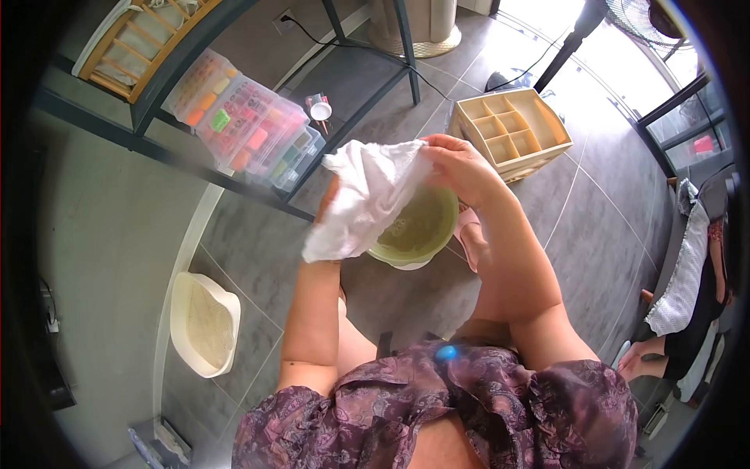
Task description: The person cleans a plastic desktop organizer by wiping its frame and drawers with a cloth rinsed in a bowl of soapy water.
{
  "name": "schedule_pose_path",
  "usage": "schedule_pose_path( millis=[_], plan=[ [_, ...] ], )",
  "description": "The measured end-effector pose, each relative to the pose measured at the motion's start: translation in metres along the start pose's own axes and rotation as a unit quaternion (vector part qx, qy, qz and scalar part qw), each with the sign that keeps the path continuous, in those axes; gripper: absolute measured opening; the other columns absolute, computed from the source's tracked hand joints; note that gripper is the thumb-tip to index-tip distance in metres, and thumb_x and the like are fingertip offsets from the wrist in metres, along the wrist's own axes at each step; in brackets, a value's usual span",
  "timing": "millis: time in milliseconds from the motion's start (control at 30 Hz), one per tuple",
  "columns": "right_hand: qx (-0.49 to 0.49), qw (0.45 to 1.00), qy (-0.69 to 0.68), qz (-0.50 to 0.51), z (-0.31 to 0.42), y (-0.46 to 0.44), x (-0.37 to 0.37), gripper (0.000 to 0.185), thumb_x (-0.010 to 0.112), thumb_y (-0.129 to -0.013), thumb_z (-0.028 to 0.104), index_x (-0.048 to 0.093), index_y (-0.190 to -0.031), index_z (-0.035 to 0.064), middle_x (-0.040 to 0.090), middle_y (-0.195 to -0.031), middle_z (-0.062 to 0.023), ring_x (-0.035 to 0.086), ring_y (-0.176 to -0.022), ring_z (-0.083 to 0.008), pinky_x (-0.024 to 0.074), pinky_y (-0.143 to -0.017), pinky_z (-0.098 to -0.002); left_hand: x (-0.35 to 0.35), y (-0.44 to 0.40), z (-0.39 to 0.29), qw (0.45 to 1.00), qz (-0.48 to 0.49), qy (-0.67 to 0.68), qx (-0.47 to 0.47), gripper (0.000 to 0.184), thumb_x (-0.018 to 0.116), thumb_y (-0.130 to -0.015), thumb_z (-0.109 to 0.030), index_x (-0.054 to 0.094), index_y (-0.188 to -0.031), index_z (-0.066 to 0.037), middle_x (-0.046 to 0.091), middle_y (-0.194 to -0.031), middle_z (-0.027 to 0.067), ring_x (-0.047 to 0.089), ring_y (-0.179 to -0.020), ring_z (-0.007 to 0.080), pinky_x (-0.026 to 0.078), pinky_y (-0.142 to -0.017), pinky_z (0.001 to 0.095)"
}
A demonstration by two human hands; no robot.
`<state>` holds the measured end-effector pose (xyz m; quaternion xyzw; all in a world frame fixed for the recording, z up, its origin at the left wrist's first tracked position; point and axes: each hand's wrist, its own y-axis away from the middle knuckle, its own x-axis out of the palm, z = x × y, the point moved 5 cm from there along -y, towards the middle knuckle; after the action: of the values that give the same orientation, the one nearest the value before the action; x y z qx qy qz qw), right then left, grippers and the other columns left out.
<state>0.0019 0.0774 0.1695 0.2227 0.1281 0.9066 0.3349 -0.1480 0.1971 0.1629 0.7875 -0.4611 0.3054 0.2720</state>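
Observation:
A white cloth (367, 191), creased and bunched, is spread between my two hands above a pale green basin (414, 262). My right hand (462, 168) pinches the cloth's upper right corner between thumb and fingers. The cloth drapes over my left hand (329, 195), so only a sliver of it shows at the cloth's left edge; its fingers are hidden. Cloudy water (426, 227) with some bubbles fills the basin, which stands on the floor between my feet.
A cream compartment organizer (512, 133) stands beyond the basin. Stacked clear plastic boxes (246, 125) sit by a dark metal rack (383, 90). A cream bin (205, 324) is at left. At the far right, another person's leg (691, 340) shows beside a seat.

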Motion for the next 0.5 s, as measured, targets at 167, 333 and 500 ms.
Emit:
schedule_pose_path(
  millis=[167, 333, 500],
  plan=[
    [-0.043, 0.999, 0.028, 0.0, -0.006, -0.007, 0.011, 0.02, 0.052, -0.084, 0.014, 0.062, -0.1, 0.0076, 0.06, -0.087, -0.0021, 0.056, -0.073, -0.009, 0.0479, -0.064, -0.0255, 0.012, 0.003, -0.003, 0.832, -0.016, -0.509, 0.221, 0.057, 0.059, -0.079, -0.002, 0.036, -0.131, -0.006, 0.052, -0.115, 0.011, 0.052, -0.099, 0.0156, 0.042, -0.085, 0.0271],
    [-0.065, 0.985, 0.154, -0.049, 0.012, 0.006, 0.01, 0.02, 0.051, -0.083, 0.007, 0.061, -0.099, 0.0038, 0.059, -0.085, -0.004, 0.055, -0.072, -0.0102, 0.0482, -0.062, -0.0243, -0.002, 0.0, -0.012, 0.859, -0.1, -0.451, 0.222, 0.06, 0.056, -0.079, 0.002, 0.032, -0.134, -0.008, 0.05, -0.118, 0.011, 0.051, -0.102, 0.0152, 0.041, -0.086, 0.0273],
    [-0.065, 0.997, 0.038, -0.033, 0.003, -0.005, -0.01, 0.02, 0.053, -0.083, 0.009, 0.057, -0.101, 0.0005, 0.057, -0.085, -0.0057, 0.056, -0.075, -0.0125, 0.0503, -0.063, -0.0263, -0.007, -0.003, -0.011, 0.957, -0.067, -0.251, 0.127, 0.062, 0.052, -0.08, 0.005, 0.027, -0.135, -0.01, 0.053, -0.112, 0.0109, 0.054, -0.099, 0.0159, 0.043, -0.084, 0.0288]
  ],
)
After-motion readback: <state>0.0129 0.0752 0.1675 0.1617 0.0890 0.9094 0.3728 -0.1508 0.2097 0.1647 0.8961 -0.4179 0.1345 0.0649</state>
